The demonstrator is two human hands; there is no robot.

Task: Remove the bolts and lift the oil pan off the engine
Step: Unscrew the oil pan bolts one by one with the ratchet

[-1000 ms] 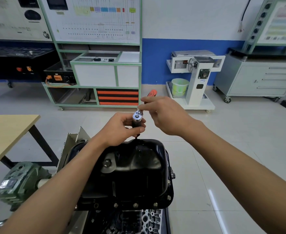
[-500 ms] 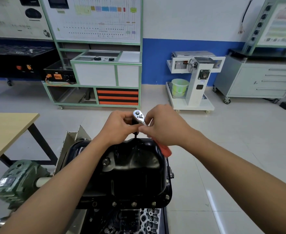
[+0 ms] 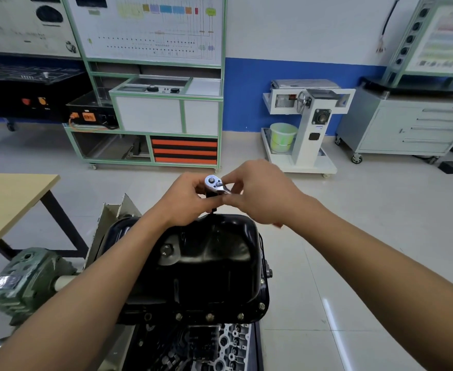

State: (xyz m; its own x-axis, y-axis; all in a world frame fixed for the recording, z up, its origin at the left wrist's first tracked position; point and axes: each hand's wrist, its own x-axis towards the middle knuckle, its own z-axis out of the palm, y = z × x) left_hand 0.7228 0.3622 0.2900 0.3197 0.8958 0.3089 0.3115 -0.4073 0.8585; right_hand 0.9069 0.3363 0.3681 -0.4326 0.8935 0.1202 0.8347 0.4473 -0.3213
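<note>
Your right hand [image 3: 257,196], curled round the ratchet [image 3: 213,183], has swung its handle back toward you while your left hand [image 3: 185,199] grips the stem [image 3: 211,195] at the far rim of the oil pan [image 3: 209,258], which sits on the engine [image 3: 220,344] with the near bolts [image 3: 209,316] in, so much unbolting likely remains.

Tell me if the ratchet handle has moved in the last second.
Yes. The handle swung from pointing away to pointing back past the far right corner of the pan; the head stays above its far rim.
</note>
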